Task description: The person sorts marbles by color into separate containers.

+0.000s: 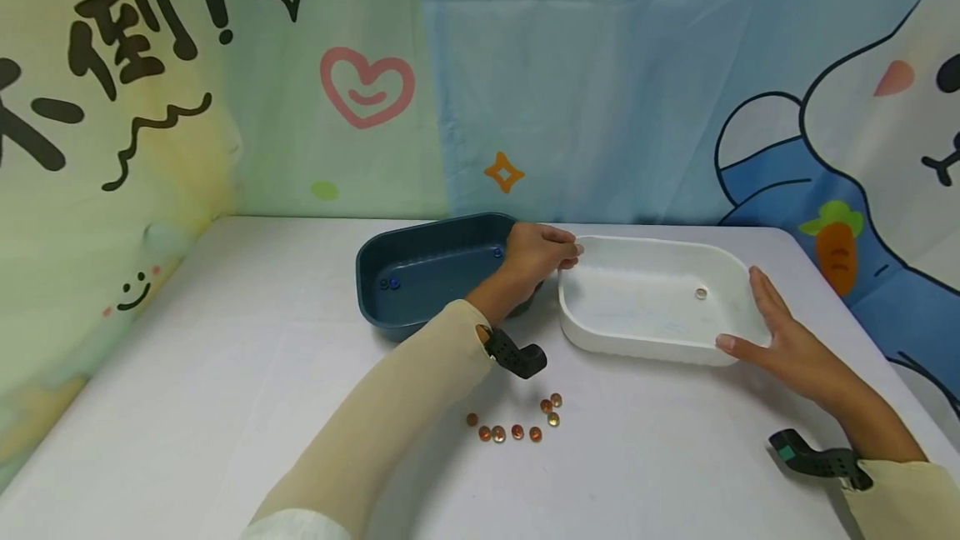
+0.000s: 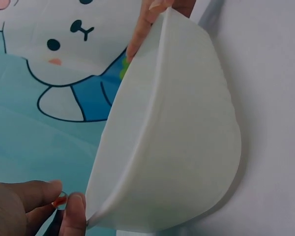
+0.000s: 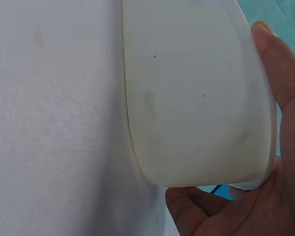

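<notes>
My left hand [image 1: 534, 255] is at the left end of a white plastic basin [image 1: 645, 344]. Between its thumb and fingers it pinches a small orange and clear glass bead [image 2: 60, 200], right by the rim in the left wrist view. With my right hand [image 1: 795, 348] I grip the basin's right end, thumb at the rim and the other fingers around the outside. The right wrist view shows this basin wall [image 3: 201, 123] close up. One pale glass bead [image 1: 701, 293] lies inside the white basin.
A dark blue basin [image 1: 375, 312] stands to the left, partly behind my left hand, with a few blue beads [image 1: 393, 282] in it. Several orange glass beads [image 1: 517, 432] lie loose on the white table [image 1: 225, 407] in front. A printed cloth [image 1: 585, 90] hangs behind the table.
</notes>
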